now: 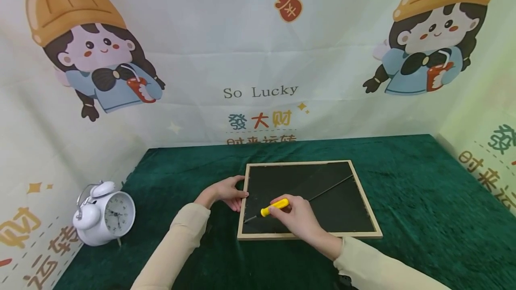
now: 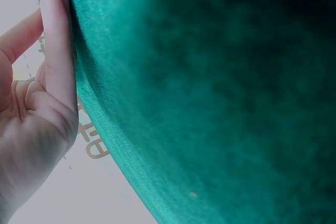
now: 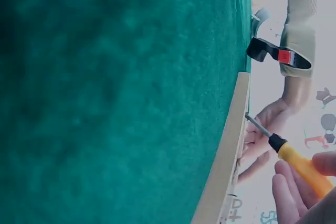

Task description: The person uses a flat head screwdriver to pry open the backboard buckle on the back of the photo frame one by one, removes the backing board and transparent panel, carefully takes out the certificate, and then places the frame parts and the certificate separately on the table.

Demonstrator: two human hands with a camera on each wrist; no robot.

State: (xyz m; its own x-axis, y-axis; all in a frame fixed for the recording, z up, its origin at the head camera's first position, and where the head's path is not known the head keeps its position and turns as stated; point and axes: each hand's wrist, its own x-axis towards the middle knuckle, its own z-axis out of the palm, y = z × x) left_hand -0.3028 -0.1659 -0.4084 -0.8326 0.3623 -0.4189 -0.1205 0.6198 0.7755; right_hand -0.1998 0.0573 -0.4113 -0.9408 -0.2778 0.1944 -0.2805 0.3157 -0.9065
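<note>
A wood-framed black board [image 1: 278,180] lies on the green cloth. My right hand [image 1: 302,218] pinches the yellow handle of a screwdriver [image 1: 275,207] above it. The screwdriver's metal shaft slants down to the board's near left corner, and its tip appears at the frame there. My left hand [image 1: 225,191] touches the frame's left side with thumb and fingers. In the left wrist view the left hand [image 2: 47,93] has straight fingers along the cloth. A thin dark rod or line [image 1: 332,187] runs diagonally over the board toward the far right corner, its near end hidden by the right hand.
A white twin-bell alarm clock [image 1: 105,214] stands at the left side of the green cloth [image 1: 423,200]. A printed white curtain [image 1: 193,57] hangs behind the table and along both sides. A black strap device [image 3: 278,55] sits on the left wrist.
</note>
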